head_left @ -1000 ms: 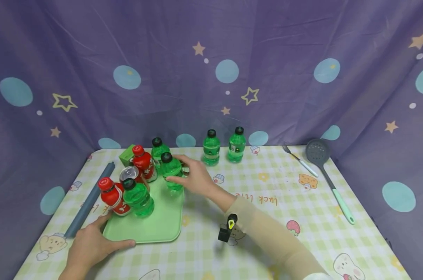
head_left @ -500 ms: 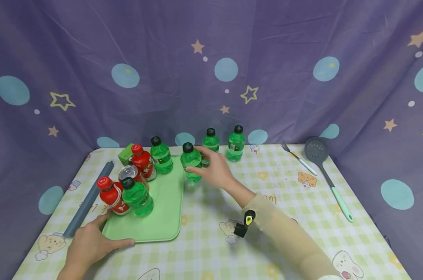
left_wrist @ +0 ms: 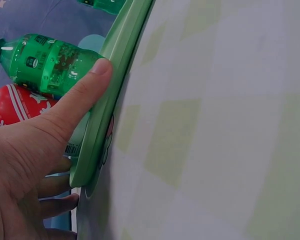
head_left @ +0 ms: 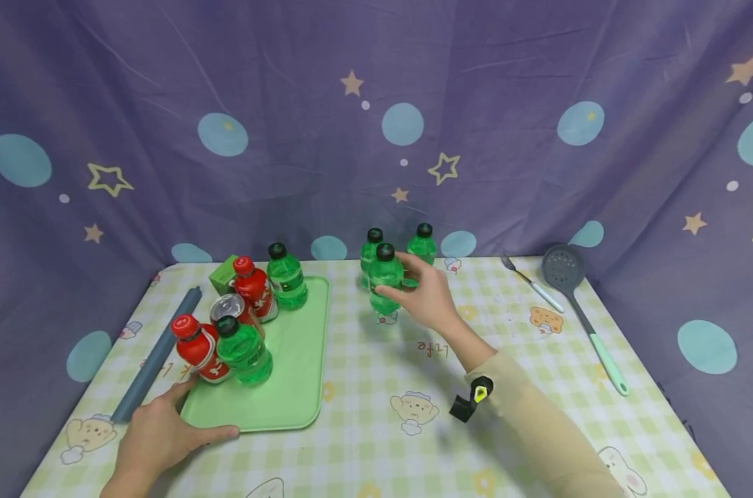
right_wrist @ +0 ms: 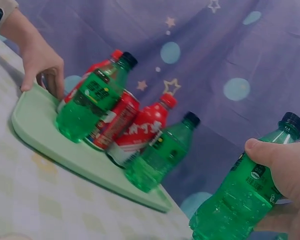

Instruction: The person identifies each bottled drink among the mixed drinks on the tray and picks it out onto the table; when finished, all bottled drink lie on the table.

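My right hand [head_left: 429,297] holds a green drink bottle [head_left: 384,275] upright around its middle, above the tablecloth and right of the tray. Two more green bottles stand just behind it, partly hidden: one at left [head_left: 369,254], one at right [head_left: 421,243]. My left hand [head_left: 161,436] grips the near left corner of the light green tray [head_left: 289,373], its thumb [left_wrist: 85,87] along the near rim. On the tray are a front green bottle [head_left: 247,356], a back green bottle [head_left: 287,282], two red bottles [right_wrist: 145,125] and a red can [right_wrist: 115,120].
Behind the red bottles sits a small green box [head_left: 223,275]. A blue-grey rod [head_left: 155,360] lies left of the tray. Toward the right of the checked tablecloth [head_left: 364,387] lie a fork [head_left: 535,285] and a slotted turner [head_left: 578,304]. A purple curtain [head_left: 289,194] hangs behind.
My right hand has carried the green bottle from above the tray's right side rightward, to in front of the two bottles at the back. The left hand stays at the tray corner.
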A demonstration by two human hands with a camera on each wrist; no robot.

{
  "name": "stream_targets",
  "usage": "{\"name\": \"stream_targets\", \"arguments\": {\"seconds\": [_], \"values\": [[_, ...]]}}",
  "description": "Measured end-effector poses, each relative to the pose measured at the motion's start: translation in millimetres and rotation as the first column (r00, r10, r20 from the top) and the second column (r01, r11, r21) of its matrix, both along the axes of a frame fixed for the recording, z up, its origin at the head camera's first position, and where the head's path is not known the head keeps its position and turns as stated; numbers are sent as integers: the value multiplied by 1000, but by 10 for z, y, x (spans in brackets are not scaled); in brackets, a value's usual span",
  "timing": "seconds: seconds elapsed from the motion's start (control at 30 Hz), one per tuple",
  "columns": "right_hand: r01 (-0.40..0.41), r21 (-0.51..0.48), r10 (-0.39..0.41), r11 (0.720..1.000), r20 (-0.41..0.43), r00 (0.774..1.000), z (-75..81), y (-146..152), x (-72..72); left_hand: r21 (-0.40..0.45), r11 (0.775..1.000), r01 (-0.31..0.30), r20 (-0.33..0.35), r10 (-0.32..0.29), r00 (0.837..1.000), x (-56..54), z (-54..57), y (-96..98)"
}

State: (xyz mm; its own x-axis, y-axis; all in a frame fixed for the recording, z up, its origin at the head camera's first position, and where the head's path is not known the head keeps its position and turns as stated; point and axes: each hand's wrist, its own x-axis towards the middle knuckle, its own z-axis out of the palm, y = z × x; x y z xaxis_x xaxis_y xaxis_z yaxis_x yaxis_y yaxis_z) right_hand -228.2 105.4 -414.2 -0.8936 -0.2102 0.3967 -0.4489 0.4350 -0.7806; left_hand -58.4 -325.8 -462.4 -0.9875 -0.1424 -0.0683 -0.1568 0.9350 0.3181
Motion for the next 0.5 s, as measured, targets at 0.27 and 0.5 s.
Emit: {"name": "stream_targets", "arguments": {"seconds": [0.27,0.5], "values": [[75,15,-76,997,57,995,22,290,16,2,1000,-10,10,10,1000,-4,-9,-17],[132,40,-133,990,38,990,15,533,-10,-5,1000,-2,5,2,1000,0,-14,-10]]}}
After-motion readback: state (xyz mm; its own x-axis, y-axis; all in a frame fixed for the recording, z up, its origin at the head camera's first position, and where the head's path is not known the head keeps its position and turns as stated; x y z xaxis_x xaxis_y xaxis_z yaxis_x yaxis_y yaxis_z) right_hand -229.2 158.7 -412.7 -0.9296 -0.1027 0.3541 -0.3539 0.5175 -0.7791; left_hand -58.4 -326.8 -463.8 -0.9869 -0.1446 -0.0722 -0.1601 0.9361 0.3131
